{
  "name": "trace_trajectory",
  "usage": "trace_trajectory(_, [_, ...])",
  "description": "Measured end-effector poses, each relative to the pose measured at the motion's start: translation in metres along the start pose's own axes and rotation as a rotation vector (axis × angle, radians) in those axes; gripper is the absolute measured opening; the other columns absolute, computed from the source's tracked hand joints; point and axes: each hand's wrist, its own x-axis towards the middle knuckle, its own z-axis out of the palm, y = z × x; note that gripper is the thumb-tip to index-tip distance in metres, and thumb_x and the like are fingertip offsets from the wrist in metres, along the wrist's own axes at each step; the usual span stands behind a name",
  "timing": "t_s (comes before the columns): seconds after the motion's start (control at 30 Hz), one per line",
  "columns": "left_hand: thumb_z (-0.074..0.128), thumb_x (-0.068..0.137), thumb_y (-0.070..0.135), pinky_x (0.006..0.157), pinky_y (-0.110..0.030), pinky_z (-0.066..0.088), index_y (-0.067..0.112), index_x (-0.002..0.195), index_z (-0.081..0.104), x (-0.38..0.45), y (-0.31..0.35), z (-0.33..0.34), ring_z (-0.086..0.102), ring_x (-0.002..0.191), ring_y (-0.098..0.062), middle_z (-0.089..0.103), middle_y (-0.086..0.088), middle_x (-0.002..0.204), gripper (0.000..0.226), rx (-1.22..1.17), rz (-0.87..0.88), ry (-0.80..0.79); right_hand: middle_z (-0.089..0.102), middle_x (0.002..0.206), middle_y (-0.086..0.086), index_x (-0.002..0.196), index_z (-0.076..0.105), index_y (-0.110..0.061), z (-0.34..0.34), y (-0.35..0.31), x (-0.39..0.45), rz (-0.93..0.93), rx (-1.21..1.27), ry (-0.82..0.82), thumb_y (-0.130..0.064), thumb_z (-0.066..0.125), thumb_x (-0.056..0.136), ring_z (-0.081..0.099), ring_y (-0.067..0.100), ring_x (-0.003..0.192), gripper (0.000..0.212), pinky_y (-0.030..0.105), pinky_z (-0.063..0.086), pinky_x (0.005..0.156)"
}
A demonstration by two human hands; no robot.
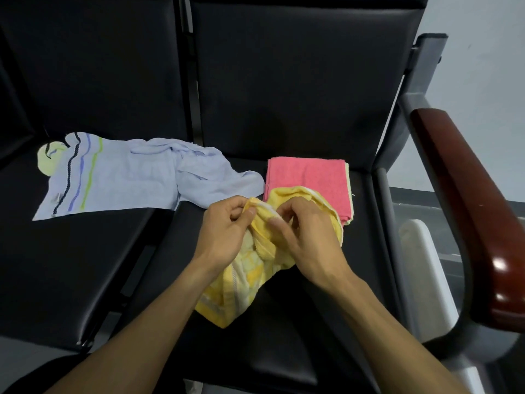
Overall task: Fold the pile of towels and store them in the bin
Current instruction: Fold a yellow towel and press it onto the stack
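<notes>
Pinching white-trimmed hem of yellow towel [244, 268]: left hand [227, 231], right hand [306, 237]. Towel bunched beneath both hands, on seat. Judged soft, light, limp; best gripped at corners along hem.

Yellow towel [244, 282]: bunched, unfolded, w/ white stripe trim, lying front-centre on the black seat, its top edge lifted. Pink towel [308, 183]: folded flat into a neat rectangle, just behind the yellow one, which overlaps its near edge; a pale yellow-green layer shows along its right edge. Light blue towel [127, 177]: spread & rumpled to the left across 2 seats, w/ black, blue & green stripes near its left end.
</notes>
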Motion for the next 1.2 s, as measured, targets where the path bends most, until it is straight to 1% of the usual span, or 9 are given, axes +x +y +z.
trace_trajectory(0.2, [0.068,0.096,0.019,0.071,-0.027,0.055,0.015,0.092,0.073,-0.006,0.007,0.007,0.072,0.079,-0.015,0.076,0.000,0.082,0.008,0.023,0.085,-0.050,0.058,0.068,-0.008,0.088,0.060,-0.018,0.003,0.003,-0.002,0.028,0.016,-0.009,-0.031,0.056,0.101,0.054,0.011,0.063,0.019,0.026,0.041,0.055])
trace_trajectory(0.4, [0.068,0.095,0.013,0.053,-0.015,0.035,0.019,0.070,0.063,-0.005,0.002,0.005,0.047,0.053,-0.001,0.063,-0.006,0.062,0.026,0.141,0.113,0.087,0.053,0.096,0.002,0.093,0.060,-0.011,0.002,0.003,-0.001,-0.065,-0.317,0.069,0.002,0.058,0.089,0.048,0.020,0.089,0.013,0.035,0.045,0.072])
trace_trajectory(0.57, [0.067,0.096,0.019,0.054,-0.025,0.036,0.012,0.069,0.060,0.002,-0.004,-0.005,0.043,0.055,-0.007,0.055,-0.011,0.059,0.029,0.138,0.073,0.131,0.060,0.079,0.000,0.085,0.058,-0.013,-0.005,0.020,0.003,0.080,-0.263,0.005,-0.003,0.050,0.093,0.057,0.017,0.069,0.016,0.042,0.052,0.062])
trace_trajectory(0.67, [0.066,0.097,0.022,0.059,-0.040,0.048,0.012,0.075,0.065,0.007,-0.008,-0.014,0.054,0.059,-0.013,0.065,-0.008,0.064,0.025,0.108,0.017,0.157,0.049,0.053,0.004,0.064,0.049,-0.007,-0.008,0.022,0.005,0.152,-0.012,0.039,-0.032,0.056,0.100,0.048,0.020,0.050,0.045,0.036,0.040,0.051])
trace_trajectory(0.77, [0.065,0.098,0.025,0.070,-0.050,0.055,0.011,0.080,0.068,0.009,-0.014,-0.020,0.063,0.065,-0.025,0.071,-0.014,0.074,0.023,0.118,-0.006,0.170,0.053,0.056,0.015,0.061,0.052,-0.003,-0.017,0.019,0.006,0.138,0.082,0.010,-0.044,0.065,0.094,0.048,0.024,0.048,0.053,0.035,0.038,0.049])
trace_trajectory(0.9, [0.063,0.099,0.025,0.074,-0.052,0.056,0.012,0.084,0.070,0.011,-0.018,-0.030,0.070,0.078,-0.034,0.072,-0.012,0.076,0.022,0.103,-0.042,0.194,0.065,0.072,0.005,0.079,0.067,-0.014,-0.025,0.023,0.008,0.121,0.252,-0.148,-0.026,0.067,0.095,0.060,0.022,0.061,0.019,0.037,0.050,0.056])
trace_trajectory(1.0, [0.063,0.100,0.023,0.078,-0.051,0.057,0.012,0.088,0.071,0.011,-0.020,-0.036,0.071,0.082,-0.033,0.074,-0.011,0.080,0.018,0.095,-0.062,0.201,0.049,0.055,-0.004,0.066,0.057,-0.009,-0.025,0.028,0.005,0.125,0.156,-0.114,-0.035,0.068,0.093,0.043,0.004,0.049,0.039,0.019,0.035,0.049])
trace_trajectory(1.07, [0.063,0.100,0.022,0.078,-0.049,0.057,0.012,0.090,0.072,0.009,-0.020,-0.038,0.071,0.081,-0.031,0.074,-0.012,0.080,0.017,0.110,-0.058,0.199,0.038,0.050,-0.005,0.058,0.050,-0.006,-0.024,0.028,0.002,0.135,0.054,-0.049,-0.045,0.069,0.090,0.035,0.008,0.046,0.054,0.022,0.028,0.046])
trace_trajectory(1.2, [0.062,0.100,0.023,0.066,-0.040,0.050,0.009,0.085,0.069,0.012,-0.026,-0.049,0.061,0.069,-0.026,0.069,-0.027,0.084,0.022,0.090,-0.076,0.218,0.045,0.055,-0.007,0.061,0.052,-0.015,-0.034,0.034,0.005,0.141,0.122,-0.114,-0.035,0.071,0.091,0.039,0.005,0.050,0.041,0.022,0.033,0.050])
